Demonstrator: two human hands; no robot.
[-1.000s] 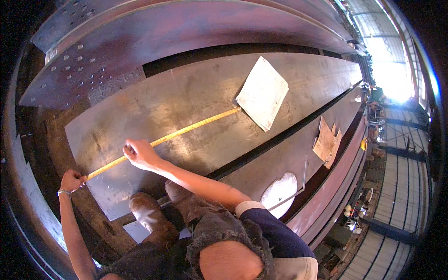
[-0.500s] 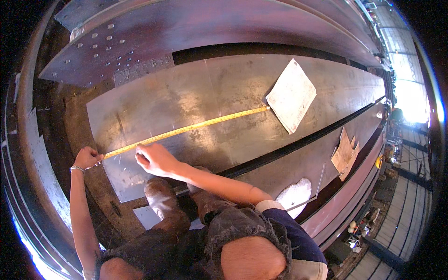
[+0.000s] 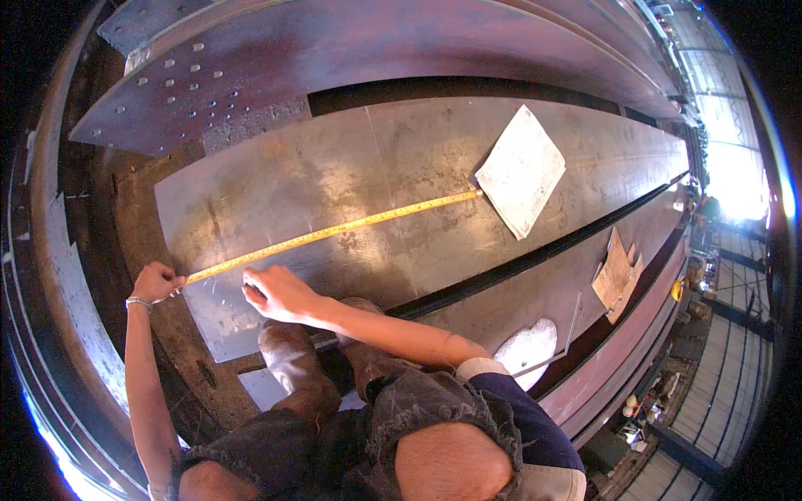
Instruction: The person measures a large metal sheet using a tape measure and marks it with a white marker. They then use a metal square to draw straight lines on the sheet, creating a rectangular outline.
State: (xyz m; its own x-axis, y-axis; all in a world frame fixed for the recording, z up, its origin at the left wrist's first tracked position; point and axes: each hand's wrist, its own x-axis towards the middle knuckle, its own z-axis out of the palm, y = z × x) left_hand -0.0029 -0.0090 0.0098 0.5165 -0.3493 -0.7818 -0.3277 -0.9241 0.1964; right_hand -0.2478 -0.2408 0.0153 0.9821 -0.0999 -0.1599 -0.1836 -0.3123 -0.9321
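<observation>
A yellow tape measure lies stretched across a broad grey steel plate. Its right end reaches the edge of a stack of white paper sheets. At the plate's left edge my left hand, with a band at the wrist, pinches the tape's other end. My right hand is closed just above the plate, on the near side of the tape and apart from it. Its fingers are curled, and whatever they may hold is hidden. Faint light marks show on the plate between my hands.
A drilled reddish steel beam runs along the far side. A dark gap separates the plate from a second plate, which bears brown cardboard, a thin metal square and a white rounded piece. My boots are at the near edge.
My right hand has shifted slightly nearer to me, away from the tape. My left hand and the tape measure stay where they were.
</observation>
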